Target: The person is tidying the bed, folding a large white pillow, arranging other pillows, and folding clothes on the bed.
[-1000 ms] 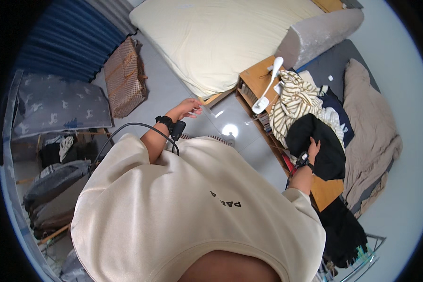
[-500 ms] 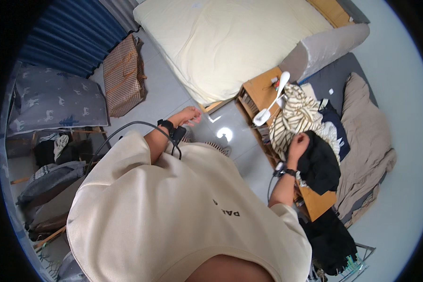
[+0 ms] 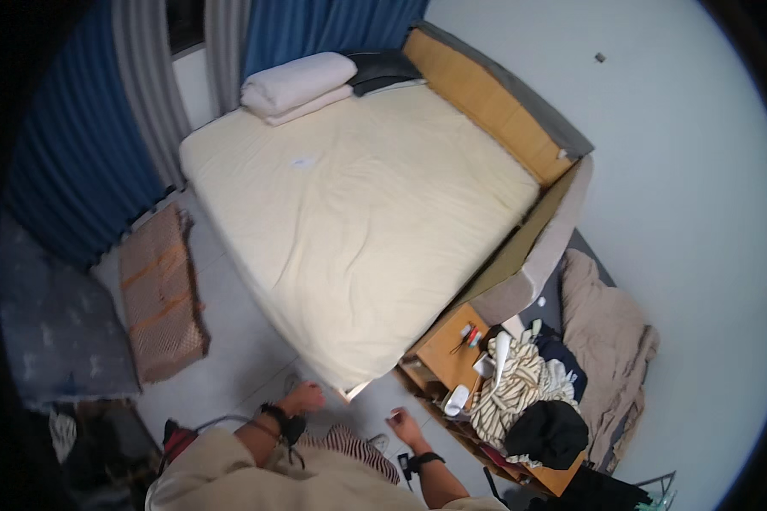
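My left hand (image 3: pixel 305 397) hangs low near the front corner of the bed, its fingers loosely bent and slightly blurred, holding nothing that I can see. To its right, my right hand (image 3: pixel 405 423) is empty with its fingers a little apart, beside the low wooden cabinet (image 3: pixel 439 362). Neither hand touches anything. Just ahead is the bed's mattress (image 3: pixel 349 221) in a wrinkled cream cover. On the cabinet lie a striped cream garment (image 3: pixel 511 387), a black garment (image 3: pixel 547 434) and a white long-necked object (image 3: pixel 501 358) with a rounded end.
A rolled light quilt (image 3: pixel 298 83) and a dark pillow (image 3: pixel 383 70) lie at the bed's far end. A checked brown bag (image 3: pixel 160 294) stands on the floor at left, near blue curtains (image 3: pixel 72 145). A brown blanket (image 3: pixel 607 341) lies at right.
The view has tilted up, bringing in the whole bed, curtains and headboard. My right hand has left the black garment and come in toward my body. The left hand stays low and empty.
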